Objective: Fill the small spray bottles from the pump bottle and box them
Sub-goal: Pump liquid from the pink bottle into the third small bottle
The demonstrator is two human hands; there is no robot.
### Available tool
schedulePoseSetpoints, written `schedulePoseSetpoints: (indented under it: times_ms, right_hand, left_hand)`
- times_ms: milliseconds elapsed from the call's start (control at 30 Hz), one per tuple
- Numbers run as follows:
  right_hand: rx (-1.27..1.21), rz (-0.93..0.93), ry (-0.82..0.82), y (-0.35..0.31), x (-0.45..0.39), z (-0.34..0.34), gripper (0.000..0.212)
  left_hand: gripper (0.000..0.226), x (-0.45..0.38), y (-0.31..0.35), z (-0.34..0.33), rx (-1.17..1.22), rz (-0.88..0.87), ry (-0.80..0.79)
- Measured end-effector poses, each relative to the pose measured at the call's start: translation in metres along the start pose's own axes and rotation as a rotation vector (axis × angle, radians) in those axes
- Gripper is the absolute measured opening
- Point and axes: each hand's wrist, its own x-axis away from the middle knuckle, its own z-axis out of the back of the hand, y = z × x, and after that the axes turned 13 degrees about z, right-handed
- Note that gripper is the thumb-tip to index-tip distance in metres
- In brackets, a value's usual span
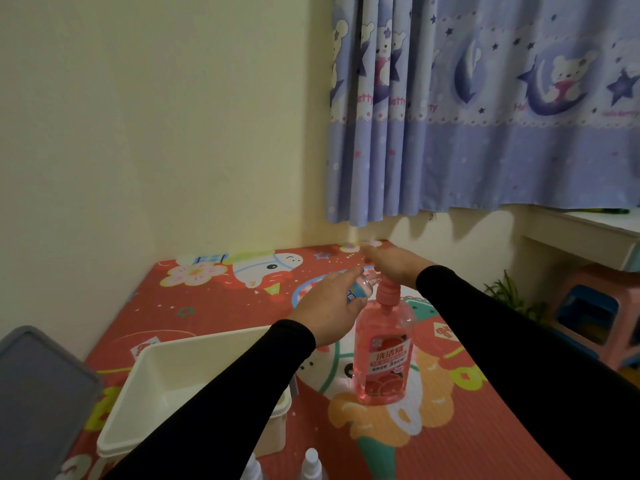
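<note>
Left hand point(329, 306) grips a small clear spray bottle point(465, 288) tilted at the pump spout; right hand point(393, 263) lies flat, fingers straight, on the pump head. Pink pump bottle point(382, 355) stands upright on the red worktop point(225, 306); white box point(166, 379) nearby, left.

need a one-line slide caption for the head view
Left hand holds a small clear bottle at the pink pump bottle spout while the right hand presses the pump, white box alongside.
</note>
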Motion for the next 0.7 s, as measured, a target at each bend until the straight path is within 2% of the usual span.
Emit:
schedulePoseSetpoints:
  times_ms: [100, 167, 300, 333, 500, 633, 700]
  right_hand:
    - [0.029, -0.007, 0.025, 0.004, -0.007, 0.007, 0.084]
    - [0.023, -0.005, 0.032, 0.006, -0.009, 0.008, 0.09]
    - [-0.013, 0.012, 0.045, 0.005, -0.002, -0.005, 0.059]
    - [-0.009, 0.004, 0.04, 0.007, -0.001, -0.006, 0.057]
    - [-0.016, 0.007, -0.008, 0.003, 0.001, -0.002, 0.058]
    - [0.04, -0.019, 0.015, 0.006, -0.006, 0.008, 0.081]
    - [0.024, -0.014, 0.038, 0.014, -0.012, 0.009, 0.082]
  left_hand:
    - [0.056, -0.002, 0.002, 0.005, 0.009, -0.027, 0.026]
    - [0.056, -0.003, 0.002, 0.005, 0.007, -0.019, 0.022]
    - [0.056, 0.0, 0.0, -0.002, -0.025, 0.011, -0.008]
    - [0.057, 0.002, 0.0, -0.003, -0.032, 0.015, -0.015]
    - [0.057, 0.002, 0.002, 0.003, -0.081, 0.019, -0.033]
    - [0.057, 0.0, 0.006, 0.009, -0.041, -0.006, -0.007]
    - [0.056, -0.001, 0.007, 0.009, -0.03, -0.009, -0.005]
